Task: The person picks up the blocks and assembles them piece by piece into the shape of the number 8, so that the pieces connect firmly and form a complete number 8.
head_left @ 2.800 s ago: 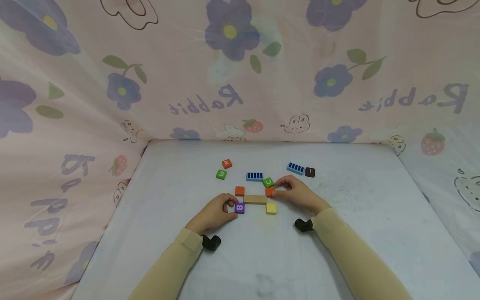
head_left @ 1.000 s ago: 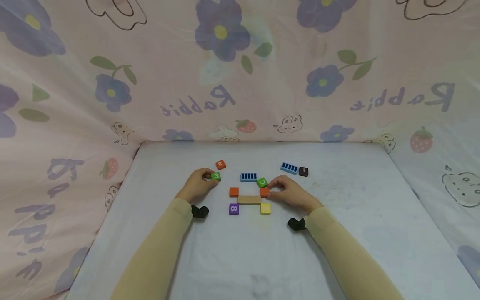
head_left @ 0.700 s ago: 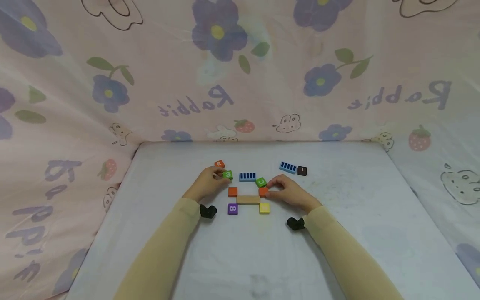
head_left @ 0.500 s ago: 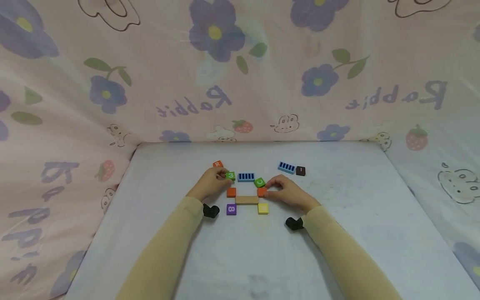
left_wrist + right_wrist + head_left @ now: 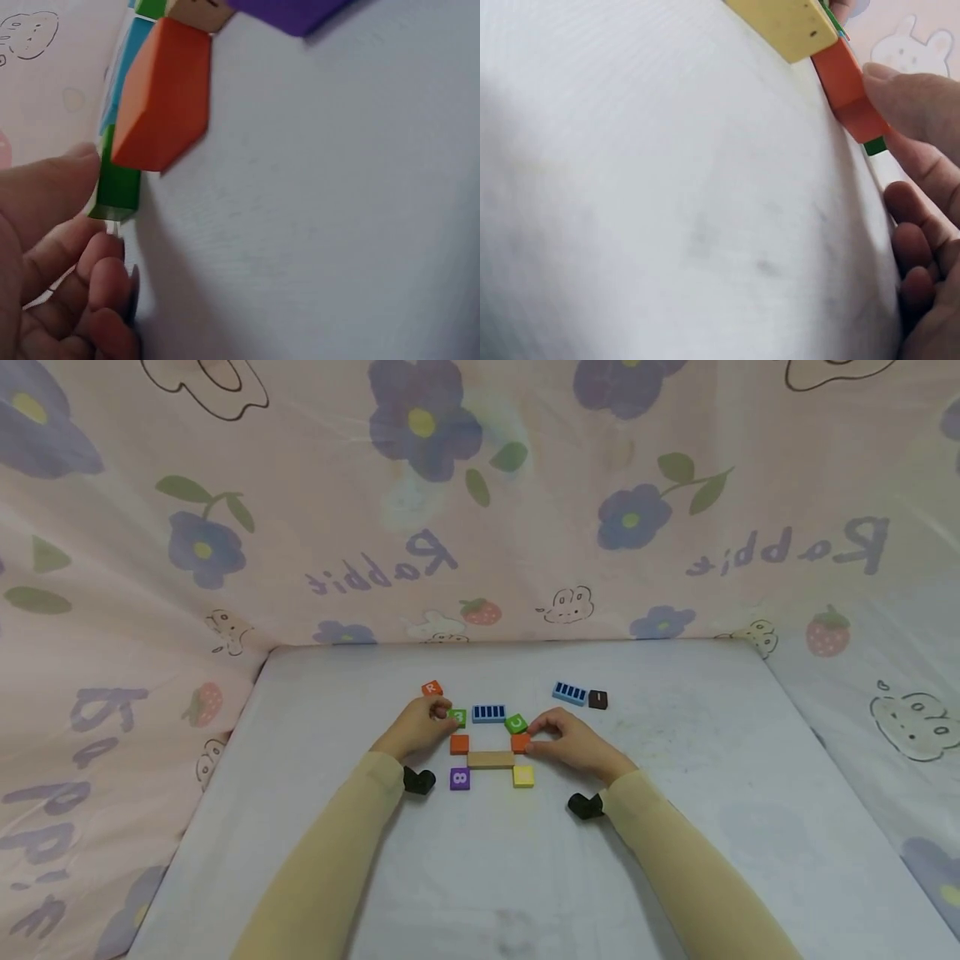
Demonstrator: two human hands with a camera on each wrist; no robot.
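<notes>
My left hand (image 5: 418,727) pinches the green 3 block (image 5: 459,718) at the nearer blue block's (image 5: 488,714) nine o'clock, my right hand (image 5: 577,746) the orange block (image 5: 518,743) at the wooden block's (image 5: 491,760) two, seemingly mid-alignment, calling for a gentle inward nudge.

Plank (image 5: 491,760) on table (image 5: 465,868) — 8 block (image 5: 460,778) front-left, 3 block (image 5: 459,717) behind (left).

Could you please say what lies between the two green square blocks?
In the head view, a blue rectangular block with dark bars lies between the green square block marked 3 and the other green block.
</notes>
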